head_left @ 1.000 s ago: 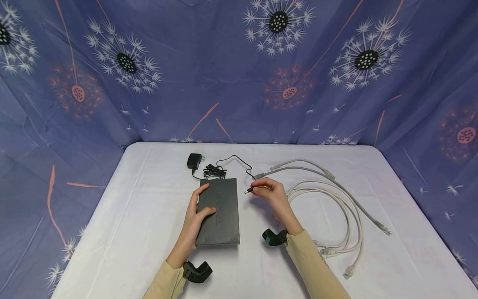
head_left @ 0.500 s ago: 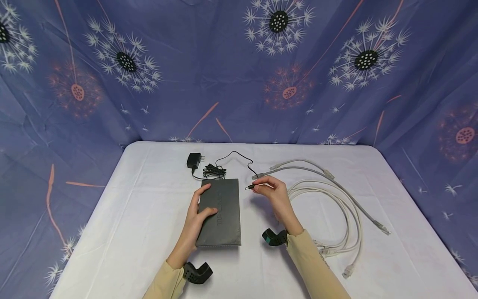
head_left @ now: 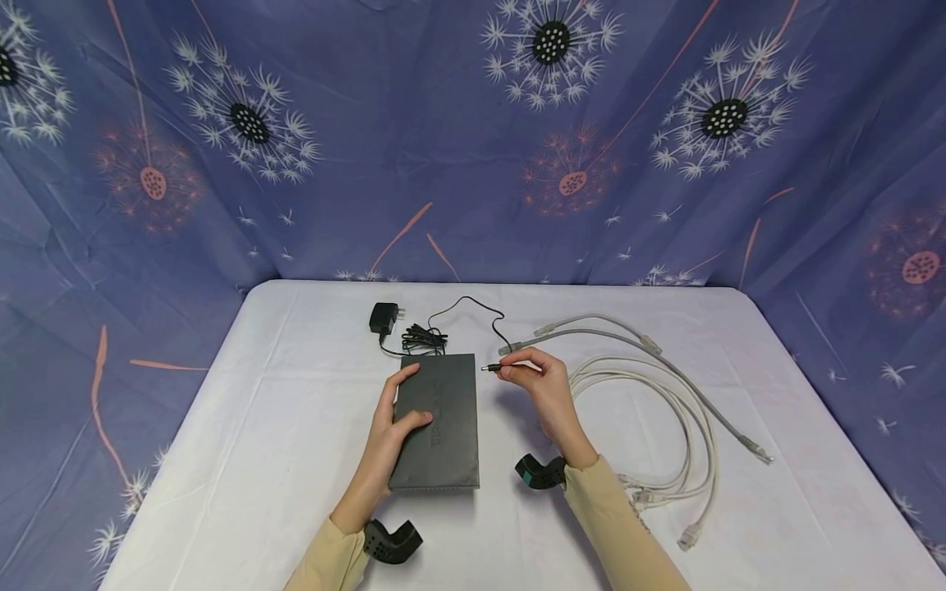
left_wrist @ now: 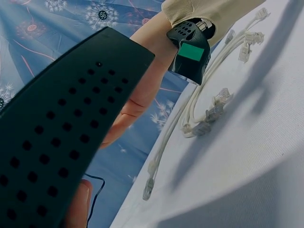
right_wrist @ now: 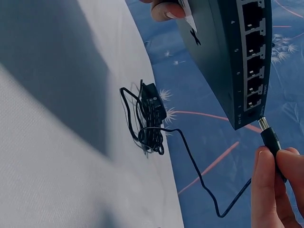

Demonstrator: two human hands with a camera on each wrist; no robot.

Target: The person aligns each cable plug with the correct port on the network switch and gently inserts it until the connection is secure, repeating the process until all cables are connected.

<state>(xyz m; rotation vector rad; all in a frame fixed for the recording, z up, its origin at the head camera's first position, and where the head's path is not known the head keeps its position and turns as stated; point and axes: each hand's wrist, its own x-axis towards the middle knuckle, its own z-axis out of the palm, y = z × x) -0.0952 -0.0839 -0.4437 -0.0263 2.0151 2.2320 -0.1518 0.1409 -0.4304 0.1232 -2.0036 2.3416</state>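
My left hand (head_left: 388, 435) grips a dark grey network switch (head_left: 451, 447), thumb on its top face and fingers at the far left edge. In the right wrist view its row of Ethernet ports (right_wrist: 254, 71) faces the right hand, and the left hand's fingertips (right_wrist: 167, 10) show underneath. My right hand (head_left: 548, 398) pinches a black barrel power plug (right_wrist: 270, 140) between thumb and fingers. The plug's metal tip points at the switch and sits close to the end of the port row. A vented side of the switch (left_wrist: 66, 126) fills much of the left wrist view.
Behind the switch lie a black power adapter (head_left: 383, 318) and its bundled cord (head_left: 424, 337), whose loose length runs to the plug. To the right rest grey network cables (head_left: 695, 382) and a coiled white one (head_left: 691, 443). A dandelion-print curtain (head_left: 414, 148) stands behind the white table (head_left: 296, 369).
The switch has shifted slightly right in the left hand. My right hand has turned the plug from a downward slant to nearly level, with its tip toward the switch.
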